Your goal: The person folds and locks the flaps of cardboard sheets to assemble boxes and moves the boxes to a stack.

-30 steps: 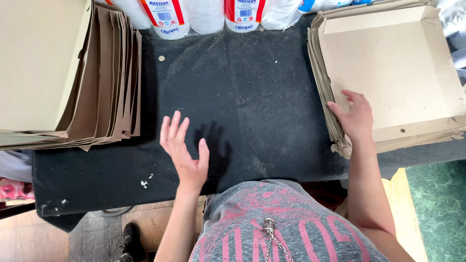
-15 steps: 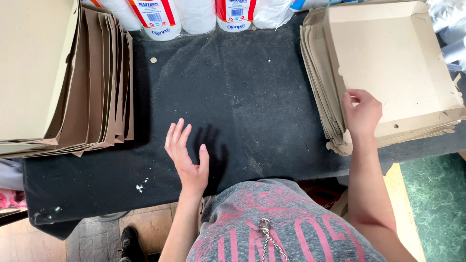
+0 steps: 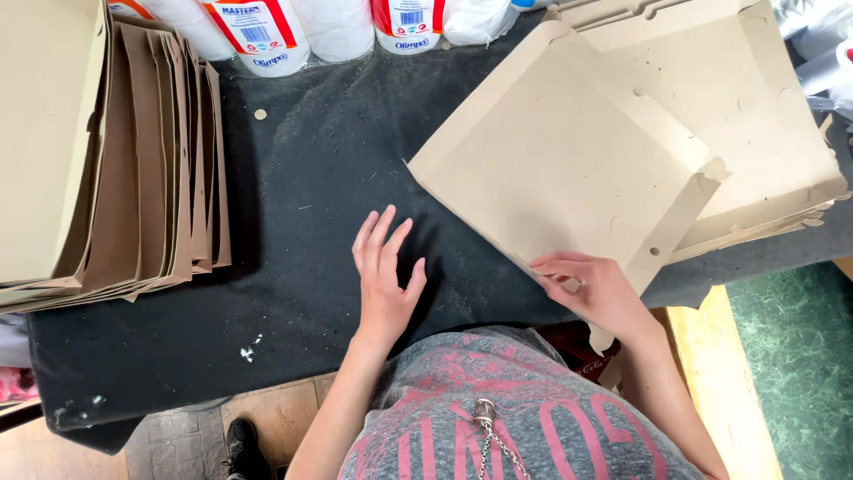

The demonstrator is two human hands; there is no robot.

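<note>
My right hand (image 3: 597, 289) is pinching the near edge of one flat cardboard sheet (image 3: 551, 173). My fingers are closed on it, thumb below and fingers on top. The sheet is a cut-out box shape with flaps and small round holes. It sits tilted, with one corner sticking out over the middle of the bench (image 3: 302, 169). Its far side lies partly on top of the pile of sheets (image 3: 764, 116) on my right.

My left hand (image 3: 386, 276) is open and holds nothing. The fingers are spread a little. It is flat over the dark bench top, just beside the sheet's near corner, but I cannot tell if it is touching the bench.

I think I am at the step of bringing one sheet off the pile to the middle of the bench. For the next move, the sheet has to come all the way off the pile and lie flat in front of me. My left hand is near enough to take the other edge, so both hands can steady it. I should pull gently, so the thin flaps do not bend or catch on the pile.

On my left is a stack of folded brown cardboard (image 3: 151, 160), leaning in a row. At the back of the bench stand white plastic bottles (image 3: 329, 27) with red labels.
</note>
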